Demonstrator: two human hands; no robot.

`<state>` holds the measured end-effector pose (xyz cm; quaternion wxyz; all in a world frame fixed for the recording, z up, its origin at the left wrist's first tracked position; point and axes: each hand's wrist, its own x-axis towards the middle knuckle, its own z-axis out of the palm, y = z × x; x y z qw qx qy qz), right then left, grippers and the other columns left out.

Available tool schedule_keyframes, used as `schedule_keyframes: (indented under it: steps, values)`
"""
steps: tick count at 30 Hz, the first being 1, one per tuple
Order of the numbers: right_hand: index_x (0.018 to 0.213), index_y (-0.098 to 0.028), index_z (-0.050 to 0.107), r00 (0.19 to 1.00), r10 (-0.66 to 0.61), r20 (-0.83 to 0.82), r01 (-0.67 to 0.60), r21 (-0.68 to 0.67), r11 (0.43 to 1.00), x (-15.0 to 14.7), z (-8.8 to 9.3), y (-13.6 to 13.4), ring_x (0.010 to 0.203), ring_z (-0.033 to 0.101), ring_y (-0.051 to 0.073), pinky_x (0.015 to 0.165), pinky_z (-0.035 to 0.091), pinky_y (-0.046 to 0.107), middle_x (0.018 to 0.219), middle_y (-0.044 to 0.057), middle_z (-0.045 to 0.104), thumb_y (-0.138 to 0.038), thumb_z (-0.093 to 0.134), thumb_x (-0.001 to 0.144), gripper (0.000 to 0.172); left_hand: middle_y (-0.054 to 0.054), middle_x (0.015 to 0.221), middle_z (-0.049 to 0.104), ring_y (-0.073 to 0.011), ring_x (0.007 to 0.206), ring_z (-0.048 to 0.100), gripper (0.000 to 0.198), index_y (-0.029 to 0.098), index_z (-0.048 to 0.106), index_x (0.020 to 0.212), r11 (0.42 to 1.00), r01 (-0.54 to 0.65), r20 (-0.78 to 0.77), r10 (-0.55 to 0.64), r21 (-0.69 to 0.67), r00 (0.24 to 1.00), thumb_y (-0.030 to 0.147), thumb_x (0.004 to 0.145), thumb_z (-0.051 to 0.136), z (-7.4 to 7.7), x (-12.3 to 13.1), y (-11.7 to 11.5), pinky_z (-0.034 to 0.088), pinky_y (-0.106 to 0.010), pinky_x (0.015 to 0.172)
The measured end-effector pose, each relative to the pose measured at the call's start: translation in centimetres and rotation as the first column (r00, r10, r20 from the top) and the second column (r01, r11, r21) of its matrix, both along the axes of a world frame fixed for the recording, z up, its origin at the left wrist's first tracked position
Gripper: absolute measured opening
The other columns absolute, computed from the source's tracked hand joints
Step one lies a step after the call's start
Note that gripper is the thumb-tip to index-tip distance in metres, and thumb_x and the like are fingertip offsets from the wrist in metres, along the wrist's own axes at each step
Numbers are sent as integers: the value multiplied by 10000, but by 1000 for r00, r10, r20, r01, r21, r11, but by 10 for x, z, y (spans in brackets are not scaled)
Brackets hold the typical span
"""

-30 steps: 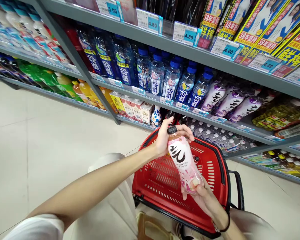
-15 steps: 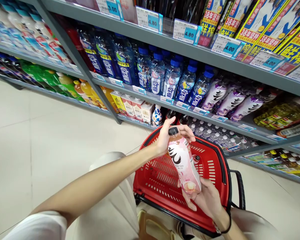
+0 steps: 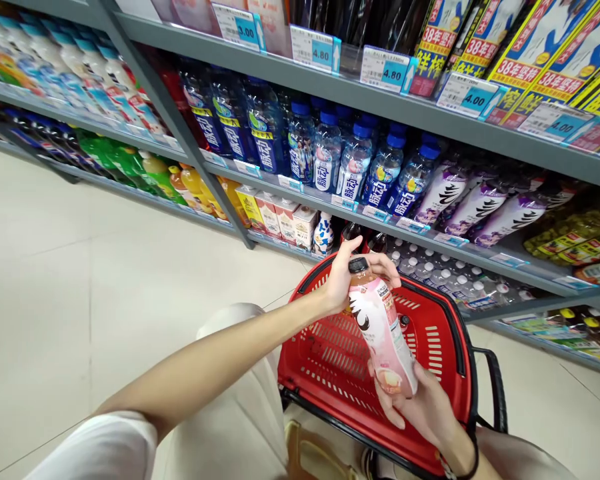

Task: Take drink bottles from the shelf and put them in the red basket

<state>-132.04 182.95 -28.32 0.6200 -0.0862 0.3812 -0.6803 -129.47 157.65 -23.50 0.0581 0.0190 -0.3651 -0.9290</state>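
Observation:
A drink bottle [image 3: 383, 333] with a pink label and a black cap is held tilted between my two hands. My left hand [image 3: 341, 283] curls round its neck, thumb up beside the cap and fingers behind. My right hand [image 3: 425, 403] grips the bottle near its base, with the fingers partly hidden beneath it. Directly below is a red shopping basket [image 3: 325, 360] with slotted sides and a black rim. Inside the basket, a dark bottle cap [image 3: 405, 321] shows beside the held bottle; the rest of that item is hidden.
Shelves of drinks stand ahead, with blue-capped bottles [image 3: 353, 157] and purple-labelled bottles [image 3: 443, 193] on the middle shelf. Drink cartons [image 3: 283, 220] are lower down. The black basket handle [image 3: 497, 390] sticks out at right. Pale floor tiles [image 3: 95, 280] lie to the left.
The bottle has turned slightly in my hands, so more of the side print shows and the black logo has moved left. The whole view has shifted a little.

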Motion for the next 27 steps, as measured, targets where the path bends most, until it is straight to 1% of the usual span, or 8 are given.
schedule_keyframes:
  steps: [3,7,12,16,20,23,25,27]
  values:
    - [1240,-129,722,997,39,60,-38,-18,999,-3,9,-2,675,652,200,474,514,278,1136,200,735,-536,523,1005,510,-195,909,769,-288,868,704,741,120,702,861,1000,-14,-2,14,6,1000,797,836,403,0,1,-1,481,-340,749]
    - [1296,-164,700,998,33,54,-32,-13,999,-4,14,-4,766,694,234,572,590,341,1155,196,752,-476,578,1004,445,-173,885,766,-257,836,690,719,129,691,809,1000,-19,17,19,11,1000,781,847,392,0,1,-4,482,-335,782]
    - [1295,-189,708,999,-2,-41,3,23,1000,-5,7,0,902,726,264,773,615,432,1204,178,758,-484,690,954,451,-148,834,749,-210,741,641,736,125,700,795,1000,-23,21,23,-1,1000,774,854,359,0,-1,-6,469,-319,751]
    - [1236,-199,745,993,-27,-112,32,41,999,-3,2,3,999,745,300,912,593,520,1187,149,775,-449,759,913,409,-153,838,745,-213,738,637,755,126,701,806,999,-23,13,23,-49,1000,792,846,346,2,0,-6,452,-321,725]
    - [1239,-225,735,990,-51,-132,55,30,998,0,1,4,983,751,296,899,590,513,1124,136,789,-412,789,897,393,-157,854,749,-243,819,668,744,130,693,859,997,-18,1,18,-70,1000,784,847,337,2,0,-5,455,-341,773]
    - [1350,-269,658,992,-34,-124,38,28,999,3,3,3,1020,736,290,905,564,496,1195,139,765,-409,836,858,542,-174,881,750,-249,835,672,761,118,694,896,997,-15,4,15,-74,1000,782,848,327,0,-1,-4,452,-341,764]
    - [1373,-264,631,991,17,-134,-14,24,1000,6,6,2,955,735,275,863,552,469,1217,155,748,-438,857,830,613,-182,890,749,-248,825,672,765,112,695,905,998,-6,4,6,-62,1000,779,853,324,-1,-1,-3,451,-339,750]
    - [1328,-232,650,986,60,-154,-59,14,998,8,9,0,835,718,244,767,538,417,1175,169,751,-481,866,808,615,-181,889,748,-247,816,670,764,111,696,905,999,14,0,-14,-44,1000,776,861,322,-1,0,-1,453,-339,746]
